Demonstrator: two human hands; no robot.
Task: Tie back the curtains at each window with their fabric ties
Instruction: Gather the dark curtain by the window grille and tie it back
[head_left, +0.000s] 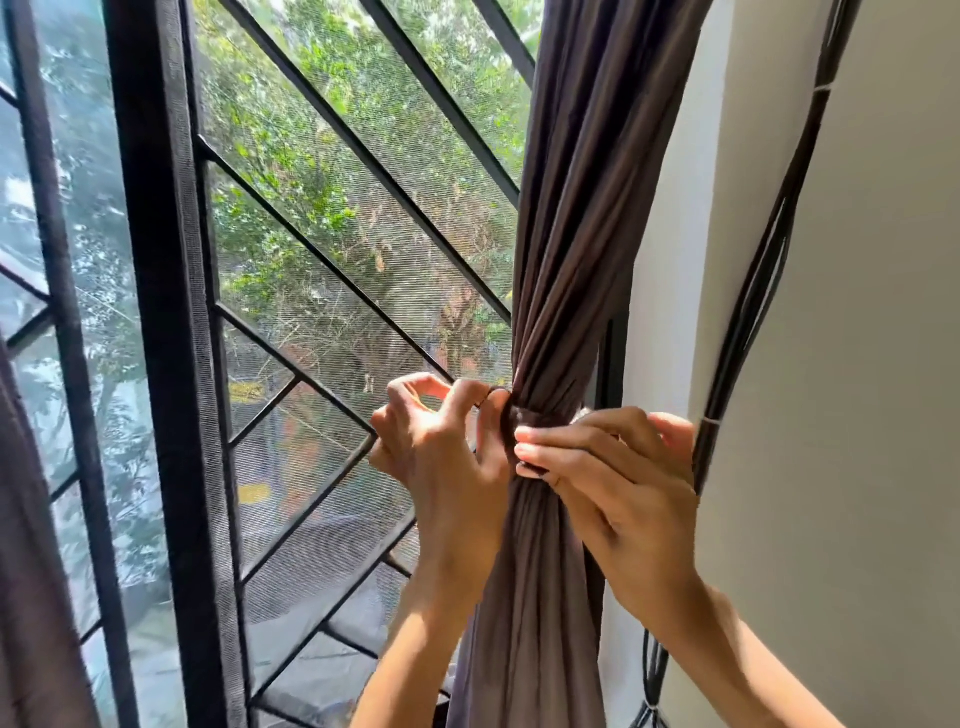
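Upright gathered curtain, left hand pinching its tie, right hand gripping the bunch.

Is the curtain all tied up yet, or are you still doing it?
Nearly. The brown curtain is already gathered into a bunch, with the fabric tie round it. The left hand is pinching the tie's loop while the right hand holds the bunch, so the fastening is not finished. Another curtain at the left edge shows no tie here and may still need doing.
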